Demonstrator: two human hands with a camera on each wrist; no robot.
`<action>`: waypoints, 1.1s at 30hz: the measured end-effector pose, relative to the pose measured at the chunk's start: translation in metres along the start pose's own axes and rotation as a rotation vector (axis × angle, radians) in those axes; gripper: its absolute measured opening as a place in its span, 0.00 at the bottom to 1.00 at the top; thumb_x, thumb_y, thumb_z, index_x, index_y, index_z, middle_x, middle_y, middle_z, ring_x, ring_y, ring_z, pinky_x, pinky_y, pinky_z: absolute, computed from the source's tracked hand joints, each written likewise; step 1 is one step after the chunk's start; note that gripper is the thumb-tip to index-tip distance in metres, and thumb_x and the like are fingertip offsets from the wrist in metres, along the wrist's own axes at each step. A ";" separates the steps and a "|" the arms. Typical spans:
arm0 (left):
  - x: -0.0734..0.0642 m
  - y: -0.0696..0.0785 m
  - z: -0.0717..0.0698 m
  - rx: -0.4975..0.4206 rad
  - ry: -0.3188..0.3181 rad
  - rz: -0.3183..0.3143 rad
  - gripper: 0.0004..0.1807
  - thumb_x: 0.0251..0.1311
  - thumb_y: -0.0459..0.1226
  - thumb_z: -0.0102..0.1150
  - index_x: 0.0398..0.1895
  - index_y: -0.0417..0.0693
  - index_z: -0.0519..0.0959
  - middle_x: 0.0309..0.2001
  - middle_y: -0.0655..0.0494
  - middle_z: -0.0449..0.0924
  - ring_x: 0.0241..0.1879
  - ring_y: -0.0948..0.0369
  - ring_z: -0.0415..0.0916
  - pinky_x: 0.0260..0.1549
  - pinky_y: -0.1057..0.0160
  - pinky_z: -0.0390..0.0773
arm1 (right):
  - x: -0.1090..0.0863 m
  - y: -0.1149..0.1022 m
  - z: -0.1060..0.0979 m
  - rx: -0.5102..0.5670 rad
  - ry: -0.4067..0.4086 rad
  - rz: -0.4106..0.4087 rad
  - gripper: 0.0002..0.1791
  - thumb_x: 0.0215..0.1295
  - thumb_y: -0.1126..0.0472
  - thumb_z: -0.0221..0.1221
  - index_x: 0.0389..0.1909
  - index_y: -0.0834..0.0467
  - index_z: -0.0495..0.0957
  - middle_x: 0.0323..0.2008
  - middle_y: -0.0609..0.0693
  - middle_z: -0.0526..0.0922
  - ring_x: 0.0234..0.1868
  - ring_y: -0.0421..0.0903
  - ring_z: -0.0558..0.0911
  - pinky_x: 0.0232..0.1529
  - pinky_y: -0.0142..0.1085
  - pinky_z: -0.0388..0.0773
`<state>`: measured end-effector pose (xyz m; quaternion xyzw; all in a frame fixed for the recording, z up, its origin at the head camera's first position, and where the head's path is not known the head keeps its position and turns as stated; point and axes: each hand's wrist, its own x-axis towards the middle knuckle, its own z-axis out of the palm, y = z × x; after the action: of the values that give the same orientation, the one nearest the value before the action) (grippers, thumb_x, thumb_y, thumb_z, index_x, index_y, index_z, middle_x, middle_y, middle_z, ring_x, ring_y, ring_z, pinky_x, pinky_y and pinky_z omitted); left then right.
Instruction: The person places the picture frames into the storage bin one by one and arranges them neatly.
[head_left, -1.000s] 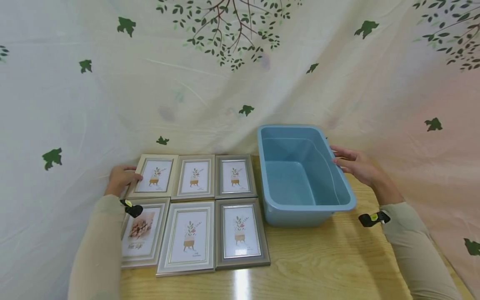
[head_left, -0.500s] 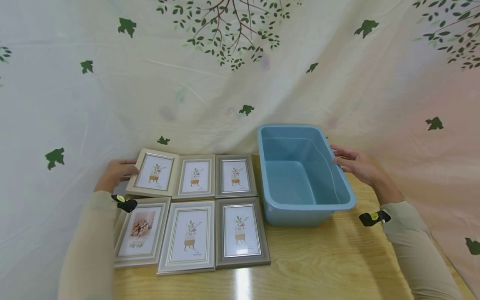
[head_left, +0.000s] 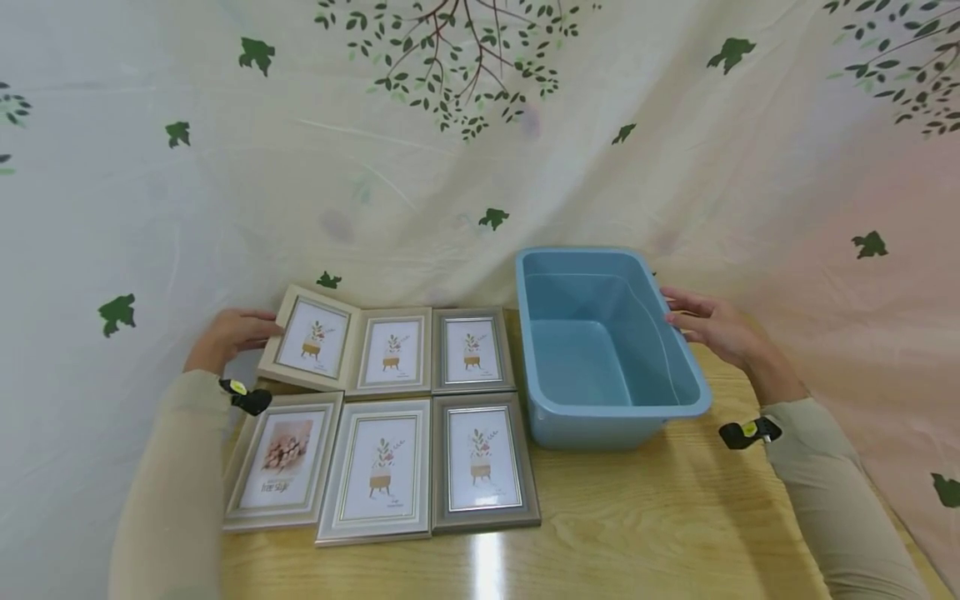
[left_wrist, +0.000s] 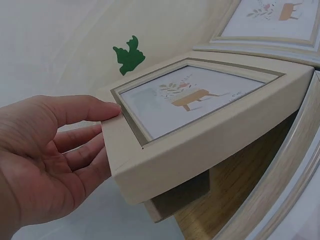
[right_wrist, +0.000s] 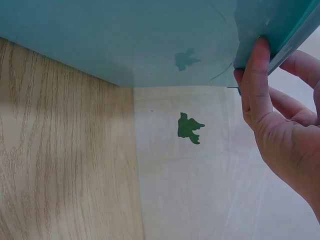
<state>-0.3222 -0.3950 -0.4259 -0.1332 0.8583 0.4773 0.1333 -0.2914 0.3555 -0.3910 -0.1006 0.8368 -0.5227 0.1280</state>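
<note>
Left wrist view: cream frame (left_wrist: 200,107) is pinched by the left hand (left_wrist: 45,135) at the edge beside it, so that side's tilted up off the counter (head_left: 637,525). Blue tub (head_left: 592,429), just left of the right hand (head_left: 712,329), is only touched by straightish fingers, not gripped, probably for steadying.

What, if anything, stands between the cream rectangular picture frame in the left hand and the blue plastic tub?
A beige rectangular frame and a grey-brown rectangular frame lie between the cream frame and the blue tub, whose upright side wall also intervenes.
</note>
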 end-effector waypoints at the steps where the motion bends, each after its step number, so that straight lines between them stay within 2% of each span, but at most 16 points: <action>1: 0.000 0.001 0.000 -0.004 -0.003 0.000 0.39 0.69 0.36 0.60 0.75 0.27 0.56 0.74 0.26 0.58 0.29 0.81 0.74 0.39 0.76 0.82 | 0.000 0.000 0.000 0.001 0.000 0.002 0.38 0.76 0.54 0.57 0.81 0.58 0.52 0.71 0.49 0.70 0.53 0.28 0.80 0.50 0.28 0.82; 3: 0.000 0.003 0.000 -0.014 -0.001 0.014 0.38 0.69 0.36 0.60 0.75 0.26 0.57 0.72 0.28 0.63 0.30 0.81 0.74 0.39 0.76 0.82 | -0.001 -0.001 0.000 0.004 -0.001 0.003 0.38 0.76 0.54 0.57 0.80 0.58 0.53 0.71 0.49 0.71 0.53 0.28 0.80 0.50 0.28 0.82; 4: 0.000 0.004 0.001 -0.020 -0.001 0.024 0.38 0.69 0.36 0.61 0.74 0.25 0.58 0.69 0.30 0.68 0.30 0.81 0.75 0.38 0.76 0.82 | -0.001 -0.001 0.000 0.008 -0.002 0.002 0.38 0.76 0.54 0.57 0.80 0.59 0.53 0.69 0.47 0.72 0.53 0.28 0.80 0.50 0.28 0.82; 6: 0.000 0.005 0.000 -0.047 -0.009 0.046 0.38 0.69 0.36 0.61 0.73 0.23 0.57 0.58 0.37 0.79 0.30 0.80 0.76 0.38 0.76 0.82 | -0.001 -0.001 0.000 0.009 -0.006 -0.004 0.38 0.76 0.54 0.56 0.80 0.59 0.52 0.67 0.43 0.72 0.53 0.28 0.80 0.50 0.28 0.82; 7: 0.000 0.006 0.000 -0.055 -0.013 0.055 0.38 0.69 0.35 0.60 0.73 0.22 0.57 0.51 0.44 0.83 0.30 0.80 0.76 0.38 0.76 0.82 | -0.001 -0.001 0.000 0.009 -0.008 -0.006 0.38 0.77 0.54 0.56 0.80 0.60 0.52 0.67 0.43 0.72 0.54 0.28 0.80 0.50 0.28 0.82; 9: -0.001 0.008 0.000 -0.076 -0.023 0.068 0.38 0.69 0.34 0.60 0.73 0.20 0.57 0.40 0.59 0.83 0.30 0.79 0.77 0.37 0.76 0.82 | -0.001 0.000 0.001 0.021 -0.001 -0.003 0.38 0.76 0.54 0.57 0.80 0.59 0.53 0.66 0.40 0.73 0.54 0.28 0.80 0.50 0.28 0.82; 11: -0.002 0.009 -0.001 -0.086 -0.031 0.073 0.38 0.69 0.33 0.60 0.73 0.19 0.56 0.35 0.66 0.82 0.30 0.79 0.77 0.37 0.75 0.82 | -0.001 0.000 0.001 0.023 0.002 -0.001 0.38 0.76 0.54 0.57 0.80 0.59 0.53 0.65 0.39 0.73 0.54 0.28 0.80 0.50 0.28 0.82; 17: -0.010 0.014 -0.003 -0.075 -0.025 0.085 0.40 0.67 0.33 0.63 0.74 0.22 0.55 0.39 0.63 0.81 0.31 0.79 0.77 0.38 0.75 0.82 | 0.001 0.000 0.000 0.041 0.004 0.003 0.38 0.76 0.55 0.58 0.80 0.59 0.53 0.58 0.33 0.76 0.53 0.29 0.81 0.49 0.28 0.83; 19: -0.014 0.016 -0.003 -0.069 -0.023 0.092 0.40 0.66 0.33 0.64 0.74 0.23 0.56 0.39 0.66 0.80 0.31 0.79 0.77 0.38 0.75 0.82 | 0.000 0.000 -0.001 0.039 -0.001 0.004 0.39 0.76 0.55 0.57 0.81 0.59 0.52 0.59 0.33 0.76 0.53 0.29 0.81 0.50 0.28 0.82; 23: -0.018 0.018 -0.004 -0.081 -0.028 0.109 0.41 0.65 0.33 0.64 0.75 0.24 0.55 0.35 0.73 0.77 0.32 0.79 0.78 0.39 0.75 0.83 | 0.000 -0.003 -0.002 0.024 0.010 0.032 0.39 0.76 0.53 0.57 0.81 0.55 0.52 0.67 0.44 0.72 0.54 0.28 0.79 0.51 0.27 0.81; 27: -0.024 0.020 -0.006 -0.087 -0.031 0.132 0.41 0.66 0.32 0.64 0.75 0.24 0.54 0.32 0.76 0.76 0.32 0.79 0.78 0.40 0.75 0.83 | -0.001 -0.005 -0.001 0.009 0.013 0.055 0.39 0.76 0.50 0.57 0.81 0.52 0.52 0.76 0.58 0.62 0.54 0.27 0.78 0.52 0.27 0.80; 29: -0.027 0.022 -0.007 -0.075 -0.024 0.138 0.41 0.65 0.32 0.64 0.75 0.24 0.55 0.32 0.76 0.75 0.32 0.78 0.78 0.39 0.74 0.83 | -0.001 -0.006 0.000 -0.001 0.009 0.058 0.39 0.76 0.50 0.57 0.81 0.52 0.51 0.78 0.61 0.59 0.54 0.26 0.78 0.52 0.26 0.79; 33: -0.034 0.028 -0.009 -0.052 0.001 0.137 0.42 0.64 0.33 0.66 0.75 0.27 0.56 0.34 0.76 0.77 0.32 0.79 0.77 0.38 0.74 0.82 | -0.001 -0.005 0.002 0.002 0.010 0.061 0.40 0.76 0.50 0.57 0.81 0.53 0.51 0.78 0.60 0.59 0.54 0.26 0.77 0.52 0.26 0.79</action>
<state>-0.3010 -0.3853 -0.3873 -0.0776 0.8527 0.5076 0.0964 -0.2901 0.3522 -0.3873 -0.0724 0.8397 -0.5197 0.1400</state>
